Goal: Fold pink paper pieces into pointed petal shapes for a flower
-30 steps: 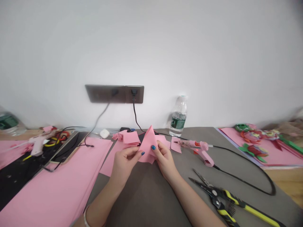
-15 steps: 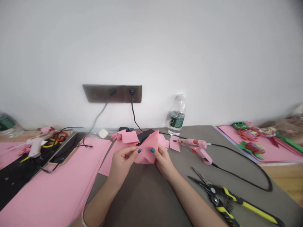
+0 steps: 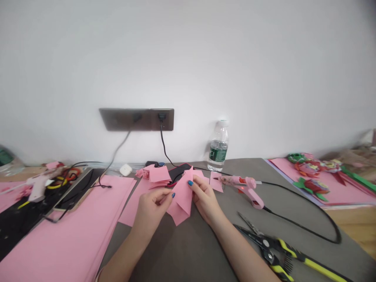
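A folded piece of pink paper [image 3: 182,197] is held up between my two hands over the grey table. My left hand [image 3: 154,205] pinches its left edge between thumb and fingers. Thumb and fingers of my right hand [image 3: 205,196] grip it on the upper right, with the other fingers behind the sheet. The paper comes to a point at the top, and a creased flap hangs below. Just behind it lie a stack of small pink paper squares [image 3: 159,175] and a crumpled pink paper piece [image 3: 144,171].
Right of my hands lies a pink glue gun [image 3: 248,188] with a black cord, and nearer me pliers [image 3: 268,244]. A water bottle [image 3: 218,147] stands by the wall. Large pink sheets [image 3: 70,231] and a phone [image 3: 79,192] lie left. Paper flowers [image 3: 313,186] lie far right.
The pink paper has been turned in my hands; its lower flap now hangs down further in a point. My right hand has shifted its grip higher. The view has tilted slightly.
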Demonstrator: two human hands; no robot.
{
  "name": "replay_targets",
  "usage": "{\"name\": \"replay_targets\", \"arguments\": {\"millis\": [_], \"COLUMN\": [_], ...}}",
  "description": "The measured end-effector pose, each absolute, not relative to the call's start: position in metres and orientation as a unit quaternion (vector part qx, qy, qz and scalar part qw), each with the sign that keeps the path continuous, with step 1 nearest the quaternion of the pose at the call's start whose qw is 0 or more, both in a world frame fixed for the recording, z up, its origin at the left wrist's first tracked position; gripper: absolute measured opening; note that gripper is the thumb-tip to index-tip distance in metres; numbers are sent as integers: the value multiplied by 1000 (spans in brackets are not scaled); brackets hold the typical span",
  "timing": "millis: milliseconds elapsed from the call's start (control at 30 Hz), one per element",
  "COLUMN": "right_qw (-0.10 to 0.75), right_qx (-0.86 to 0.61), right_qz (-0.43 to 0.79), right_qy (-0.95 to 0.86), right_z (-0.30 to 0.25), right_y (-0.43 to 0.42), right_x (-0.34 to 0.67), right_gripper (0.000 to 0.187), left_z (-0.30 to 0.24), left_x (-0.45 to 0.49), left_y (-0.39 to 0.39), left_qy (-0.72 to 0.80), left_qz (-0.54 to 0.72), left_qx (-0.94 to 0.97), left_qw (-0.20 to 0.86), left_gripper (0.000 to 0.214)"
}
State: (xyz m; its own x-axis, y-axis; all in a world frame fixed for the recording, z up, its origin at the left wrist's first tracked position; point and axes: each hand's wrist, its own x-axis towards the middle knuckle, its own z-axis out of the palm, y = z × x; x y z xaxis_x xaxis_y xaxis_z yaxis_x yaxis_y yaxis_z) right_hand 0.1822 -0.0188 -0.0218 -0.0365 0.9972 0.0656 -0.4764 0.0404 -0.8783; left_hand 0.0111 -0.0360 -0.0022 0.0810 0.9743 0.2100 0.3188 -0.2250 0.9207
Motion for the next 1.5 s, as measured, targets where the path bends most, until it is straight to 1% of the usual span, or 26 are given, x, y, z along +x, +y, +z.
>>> {"name": "replay_targets", "arguments": {"millis": [100, 267, 400, 600, 767, 867, 967, 1067, 1200, 1300, 1367, 1433, 1500], "right_qw": [603, 597, 598, 593, 585, 581, 576, 574, 586, 589, 583, 574, 581], "right_qx": [-356, -375, -380, -381, -398, -408, -414, -421, -433, -444, -448, -447, -451], "right_qz": [605, 607, 602, 582, 554, 533, 512, 489, 454, 432, 427, 420, 400], "right_qy": [-379, -367, -368, -405, -439, -460, -485, -504, -513, -519, -526, -542, -547], "right_z": [-26, -30, -32, -30, -30, -31, -33, -36, -43, -48, -51, -53, -55], "right_y": [-18, -16, -14, -13, -13, -13, -13, -13, -14, -16, -18, -19, -19], "right_x": [181, 183, 182, 180, 180, 181, 183, 182, 179, 179, 180, 180, 178], "right_gripper": [33, 37, 41, 45, 48, 47, 46, 46, 41, 39, 40, 43, 46], "left_z": [-2, 0, 0, -4, -10, -6, 0, 2, -3, -9, -13, -15, -15], "left_x": [14, 19, 23, 23, 19, 20, 24, 28, 32, 31, 30, 30, 30], "left_y": [-38, -42, -41, -35, -33, -33, -35, -36, -37, -37, -37, -37, -36], "left_qy": [510, 510, 504, 483, 478, 466, 445, 429, 416, 416, 424, 432, 421], "left_qz": [463, 468, 459, 441, 437, 431, 394, 384, 387, 376, 369, 368, 371], "left_qx": [634, 596, 593, 572, 549, 544, 563, 577, 603, 611, 610, 608, 607], "left_qw": [351, 407, 429, 495, 529, 548, 574, 580, 560, 559, 559, 556, 563], "left_gripper": [21, 24, 26, 34, 37, 40, 42, 41, 42, 37, 36, 40, 40]}}
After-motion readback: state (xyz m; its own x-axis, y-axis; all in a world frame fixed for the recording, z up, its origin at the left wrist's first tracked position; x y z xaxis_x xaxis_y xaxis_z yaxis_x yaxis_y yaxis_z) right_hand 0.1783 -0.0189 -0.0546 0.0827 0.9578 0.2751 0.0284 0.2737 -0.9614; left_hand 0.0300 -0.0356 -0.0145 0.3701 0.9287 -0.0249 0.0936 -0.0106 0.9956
